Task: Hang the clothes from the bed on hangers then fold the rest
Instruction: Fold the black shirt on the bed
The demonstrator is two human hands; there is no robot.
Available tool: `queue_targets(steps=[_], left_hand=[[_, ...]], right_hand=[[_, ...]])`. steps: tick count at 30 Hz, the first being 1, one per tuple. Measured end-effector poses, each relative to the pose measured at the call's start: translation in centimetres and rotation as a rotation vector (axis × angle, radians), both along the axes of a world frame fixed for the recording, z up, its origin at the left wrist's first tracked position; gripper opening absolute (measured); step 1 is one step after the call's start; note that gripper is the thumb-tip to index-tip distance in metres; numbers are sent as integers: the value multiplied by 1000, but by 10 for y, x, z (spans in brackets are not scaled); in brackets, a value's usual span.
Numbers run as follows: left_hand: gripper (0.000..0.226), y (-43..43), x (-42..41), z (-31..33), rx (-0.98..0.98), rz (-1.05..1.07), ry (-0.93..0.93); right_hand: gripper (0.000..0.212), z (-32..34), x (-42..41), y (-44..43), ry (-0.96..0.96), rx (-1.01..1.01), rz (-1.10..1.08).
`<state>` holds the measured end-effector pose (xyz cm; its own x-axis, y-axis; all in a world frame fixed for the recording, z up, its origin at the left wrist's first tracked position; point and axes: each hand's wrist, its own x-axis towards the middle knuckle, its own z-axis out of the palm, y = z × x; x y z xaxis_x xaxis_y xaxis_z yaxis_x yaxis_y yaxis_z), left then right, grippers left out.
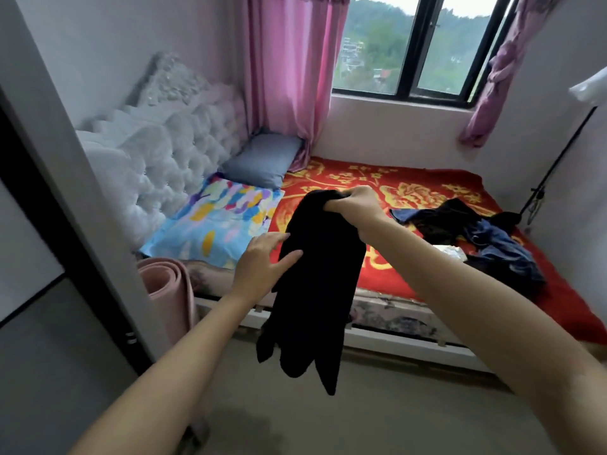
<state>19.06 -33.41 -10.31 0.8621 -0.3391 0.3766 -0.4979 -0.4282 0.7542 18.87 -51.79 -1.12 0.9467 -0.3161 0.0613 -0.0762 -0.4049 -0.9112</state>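
Note:
A black garment [315, 284] hangs in the air in front of the bed, its lower ends dangling above the floor. My right hand [356, 205] grips its bunched top edge. My left hand [262, 264] touches the garment's left side with straight fingers. On the bed's red and gold blanket [410, 274], to the right, lies a heap of dark blue and black clothes [476, 238]. No hanger is in view.
A grey pillow [262, 159] and a colourful pillow [220, 221] lie by the white tufted headboard [164, 165]. A rolled pink mat [167, 290] stands at the bed's near left corner. A wardrobe edge [65, 192] fills the left. A black stand [551, 172] leans at the right wall.

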Motion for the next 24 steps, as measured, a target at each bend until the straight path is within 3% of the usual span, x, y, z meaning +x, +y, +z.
queue_targets(steps=[4,9,12,16,21,24], left_hand=[[59,-15,38,-14,3,-48,97],[18,-37,98,-16,-18,-41,74],[29,-49,139,-12,-4,-114,46],[34,-73,195,6,14,-193,26],[39,-110,249,26,-141,-249,54],[40,-132,275,31,-226,-231,109]], right_hand=[[16,-4,44,7,26,47,-5],[10,-16,93,-19,71,107,-83],[20,-22,119,-43,108,162,-135],[12,-19,154,-74,102,266,-151],[58,-30,178,-119,-54,593,-122],[60,-60,178,-144,-12,502,-85]])
